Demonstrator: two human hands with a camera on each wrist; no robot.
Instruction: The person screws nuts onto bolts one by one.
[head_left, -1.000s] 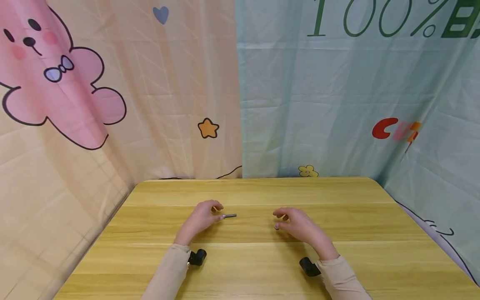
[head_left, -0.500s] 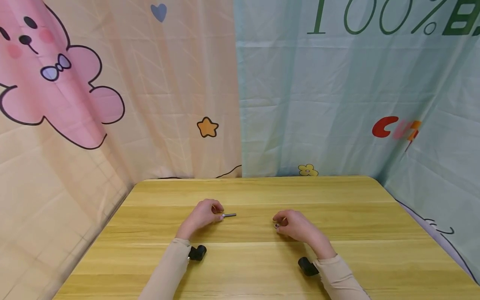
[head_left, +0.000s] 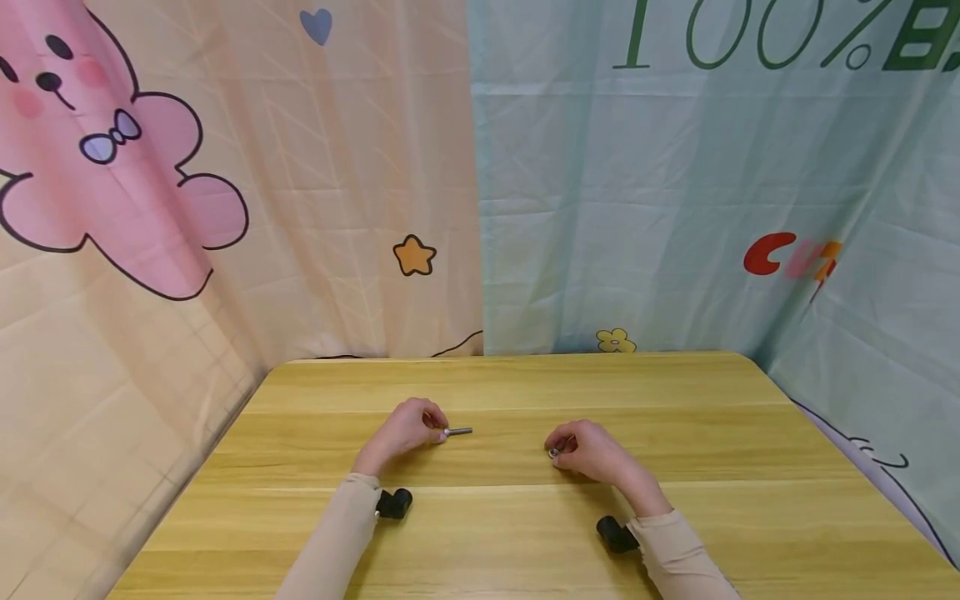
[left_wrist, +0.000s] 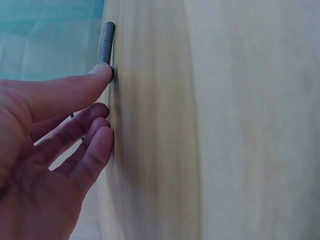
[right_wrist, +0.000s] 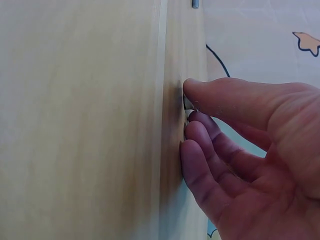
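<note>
In the head view my left hand (head_left: 407,428) is low over the left-centre of the table, pinching a grey metal bolt (head_left: 460,431) by its head end. The threaded shank (left_wrist: 106,45) points away past the thumb tip in the left wrist view, close to the tabletop. My right hand (head_left: 591,450), right of centre, pinches a small metal nut (head_left: 553,453) between thumb and fingers. In the right wrist view the nut (right_wrist: 188,104) is partly covered by the thumb, and its fingertips are right at the wood. A gap of bare table separates bolt and nut.
Both hands work over a wooden table (head_left: 480,533). Printed curtains (head_left: 360,167) hang behind its far edge and along both sides. A black wrist camera (head_left: 395,504) sits on the left wrist and another black camera (head_left: 617,534) on the right.
My right thumb and fingers have come together on the nut, which has turned so that its hole shows. The left hand and bolt have stayed nearly still.
</note>
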